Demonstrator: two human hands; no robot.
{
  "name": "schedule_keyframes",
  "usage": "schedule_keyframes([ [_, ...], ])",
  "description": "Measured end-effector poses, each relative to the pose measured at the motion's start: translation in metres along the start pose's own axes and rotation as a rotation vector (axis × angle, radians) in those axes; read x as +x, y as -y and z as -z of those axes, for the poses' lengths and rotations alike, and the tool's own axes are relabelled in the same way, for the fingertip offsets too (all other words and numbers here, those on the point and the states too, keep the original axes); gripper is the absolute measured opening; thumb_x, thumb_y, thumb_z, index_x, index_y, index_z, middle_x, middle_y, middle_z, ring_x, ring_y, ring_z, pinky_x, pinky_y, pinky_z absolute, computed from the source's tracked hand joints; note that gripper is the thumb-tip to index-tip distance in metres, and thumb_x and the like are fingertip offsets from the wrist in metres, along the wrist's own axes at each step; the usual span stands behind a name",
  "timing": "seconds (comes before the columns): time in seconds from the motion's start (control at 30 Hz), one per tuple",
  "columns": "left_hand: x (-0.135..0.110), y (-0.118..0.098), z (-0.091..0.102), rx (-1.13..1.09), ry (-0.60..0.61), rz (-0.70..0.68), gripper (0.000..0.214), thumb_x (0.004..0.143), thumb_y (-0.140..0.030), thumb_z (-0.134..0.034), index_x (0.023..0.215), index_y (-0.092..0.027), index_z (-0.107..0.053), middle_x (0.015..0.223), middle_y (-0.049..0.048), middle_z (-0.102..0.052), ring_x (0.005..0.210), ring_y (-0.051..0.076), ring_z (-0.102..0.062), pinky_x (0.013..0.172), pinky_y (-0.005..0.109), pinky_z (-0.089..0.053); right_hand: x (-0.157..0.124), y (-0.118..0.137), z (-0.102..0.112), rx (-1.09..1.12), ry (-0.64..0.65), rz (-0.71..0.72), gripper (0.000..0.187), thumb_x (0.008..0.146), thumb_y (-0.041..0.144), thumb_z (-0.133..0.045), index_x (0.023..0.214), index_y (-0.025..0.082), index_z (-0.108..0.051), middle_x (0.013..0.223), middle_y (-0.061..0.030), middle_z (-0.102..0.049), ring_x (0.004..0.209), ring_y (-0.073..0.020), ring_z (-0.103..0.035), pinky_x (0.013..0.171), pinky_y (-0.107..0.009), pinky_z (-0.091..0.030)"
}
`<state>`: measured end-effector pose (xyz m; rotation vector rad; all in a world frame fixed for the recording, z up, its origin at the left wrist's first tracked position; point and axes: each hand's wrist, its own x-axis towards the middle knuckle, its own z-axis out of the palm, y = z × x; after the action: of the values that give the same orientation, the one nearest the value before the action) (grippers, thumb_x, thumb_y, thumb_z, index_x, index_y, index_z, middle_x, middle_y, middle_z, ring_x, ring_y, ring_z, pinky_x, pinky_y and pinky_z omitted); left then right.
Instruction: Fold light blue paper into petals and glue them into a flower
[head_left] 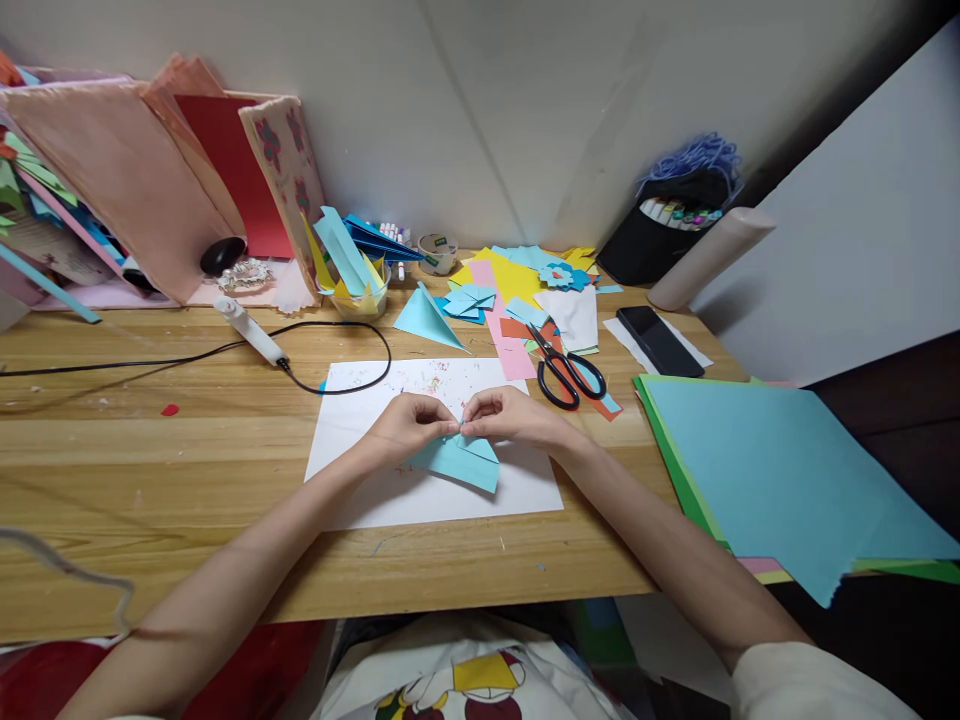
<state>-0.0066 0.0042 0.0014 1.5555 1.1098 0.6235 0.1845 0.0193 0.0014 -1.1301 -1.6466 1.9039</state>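
Observation:
A folded piece of light blue paper [459,465] is pinched at its upper edge between both my hands, just above a white sheet [360,500] on the table. My left hand [411,428] closes thumb and fingers on it from the left. From the right, my right hand [510,415] does the same, its fingertips almost meeting the left ones. Part of the paper's top is hidden behind the fingers. Black-handled scissors [562,370] lie beyond my right hand, on orange and blue scraps. Coloured specks mark the white sheet's far part.
A white glue gun-like stick [251,330] with a black cable lies at left. Paper scraps [517,285], a folded blue piece [427,318] and a tape roll [437,253] sit behind. At right are a phone [660,340], a pen holder [660,240] and stacked coloured sheets [772,460].

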Motion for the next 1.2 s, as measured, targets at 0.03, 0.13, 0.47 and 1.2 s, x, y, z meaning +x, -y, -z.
schedule_keyframes([
  [0.03,-0.0003,-0.0002,-0.0001,0.011,0.002,-0.006,0.024,0.066,-0.035,-0.064,0.066,-0.011,-0.066,0.062,0.0026,-0.062,0.058,0.011,-0.050,0.056,0.022,-0.038,0.0004,0.0011,0.0001,-0.023,0.001,0.006,0.027,0.060,0.035,-0.072,0.074,0.013,-0.064,0.068,-0.0008,-0.062,0.058,-0.0072,-0.049,0.050,-0.019,-0.034],
  [0.13,-0.0017,-0.0023,-0.0005,0.042,-0.003,-0.020,0.024,0.068,-0.034,-0.062,0.065,-0.010,-0.066,0.061,0.0024,-0.061,0.058,0.011,-0.049,0.055,0.021,-0.036,0.0008,0.0028,0.0003,-0.035,0.003,0.015,0.025,0.060,0.034,-0.072,0.071,0.013,-0.064,0.066,-0.0008,-0.063,0.057,-0.0071,-0.049,0.050,-0.019,-0.034],
  [0.47,-0.0031,-0.0046,0.0016,0.063,-0.001,-0.022,0.023,0.070,-0.032,-0.060,0.066,-0.011,-0.066,0.062,0.0022,-0.061,0.059,0.011,-0.050,0.056,0.021,-0.037,0.0011,-0.0026,0.0039,0.101,0.027,-0.041,0.022,0.057,0.030,-0.075,0.068,0.014,-0.066,0.065,0.0014,-0.061,0.062,-0.0078,-0.052,0.061,-0.021,-0.040],
  [1.2,-0.0025,-0.0090,0.0064,-0.132,0.176,0.031,0.024,0.071,-0.034,-0.059,0.065,-0.011,-0.063,0.056,-0.0025,-0.052,0.053,0.007,-0.041,0.052,0.020,-0.030,-0.0010,-0.0010,0.0017,0.189,0.098,-0.022,0.016,0.062,0.025,-0.072,0.070,0.013,-0.065,0.056,0.0039,-0.054,0.052,-0.0051,-0.046,0.052,-0.020,-0.036],
])
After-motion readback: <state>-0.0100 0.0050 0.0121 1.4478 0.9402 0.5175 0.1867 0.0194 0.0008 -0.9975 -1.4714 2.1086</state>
